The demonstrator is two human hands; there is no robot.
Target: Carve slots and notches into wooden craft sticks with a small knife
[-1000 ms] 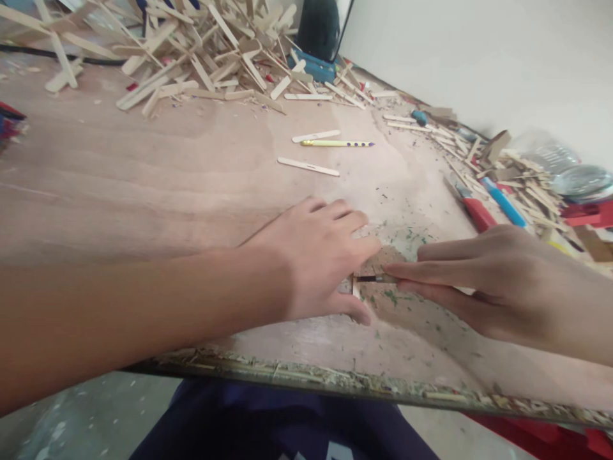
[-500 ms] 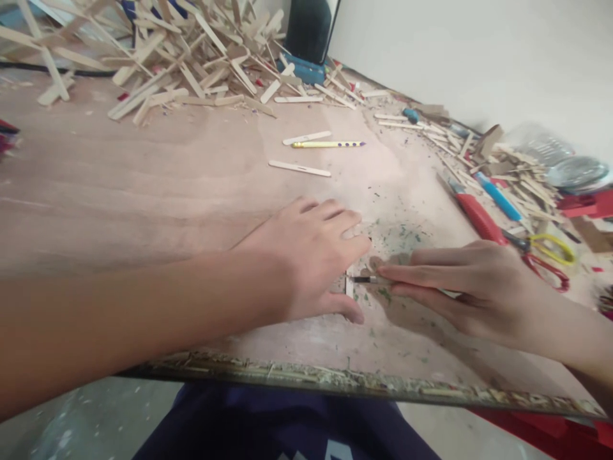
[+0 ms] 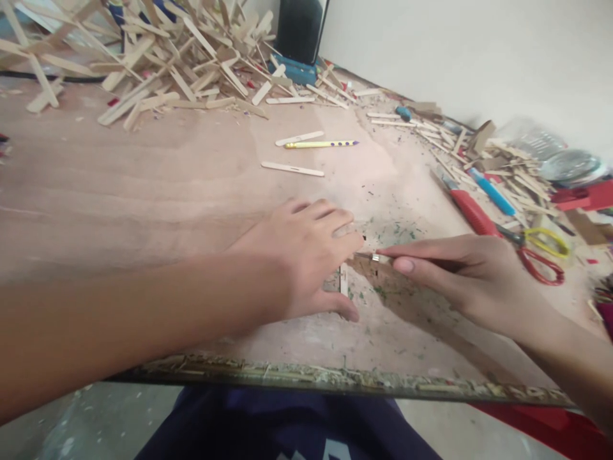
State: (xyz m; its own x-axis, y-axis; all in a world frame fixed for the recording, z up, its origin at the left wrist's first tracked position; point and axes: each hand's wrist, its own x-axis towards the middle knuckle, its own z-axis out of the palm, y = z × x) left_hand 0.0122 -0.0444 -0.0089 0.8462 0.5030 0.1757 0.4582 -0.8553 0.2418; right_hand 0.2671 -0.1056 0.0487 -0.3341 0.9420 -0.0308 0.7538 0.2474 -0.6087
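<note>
"Where's the wooden stick (image 3: 343,282)?"
"On the bench (image 3: 119,179), partly under the spread left hand (image 3: 313,246), the nearer one, the stick's long axis running near to far."
"And the right hand (image 3: 472,275)?"
"Just apart from the left, pinching a slim tool (image 3: 376,258) that points leftward, crosswise to the stick"

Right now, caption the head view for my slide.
The left hand rests over a wooden stick; the right hand grips a slim tool near green flecks.
</note>
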